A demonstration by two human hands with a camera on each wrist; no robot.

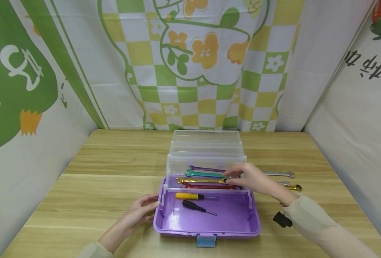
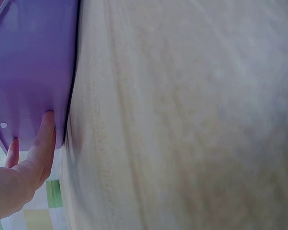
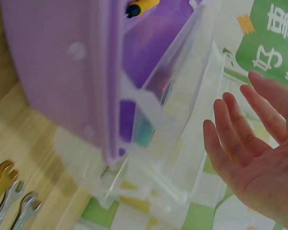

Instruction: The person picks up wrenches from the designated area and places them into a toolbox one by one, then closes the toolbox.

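A purple plastic toolbox (image 1: 174,233) with a pale-blue latch (image 1: 206,241) at its front sits on the wood-grain counter (image 1: 113,168). Over the toolbox's rear half, by its clear plastic tray section (image 1: 206,150), four slim metal wrenches run side to side, long axes roughly parallel to the toolbox's front rim. From back to front they are a purple metal wrench (image 1: 205,168), a teal metal wrench (image 1: 206,174), a gold metal wrench (image 1: 201,181) and a red metal wrench (image 1: 206,186).

The right hand (image 1: 250,177) is much the nearer one, above the toolbox's right rear part. Its fingertips are at the gold wrench's right end, so that wrench stretches away from them toward the toolbox's left wall. The right wrist view shows the fingers extended and nothing held; whether they touch the wrench cannot be told.

The left hand (image 1: 140,211), likewise grasping nothing, rests its extended fingers against the toolbox's left wall.

On the toolbox floor, near the front, lie a yellow-handled screwdriver (image 1: 188,196) and a black-handled screwdriver (image 1: 195,206). To the toolbox's right, on the counter, lie more wrenches, silver and gold (image 1: 284,175).
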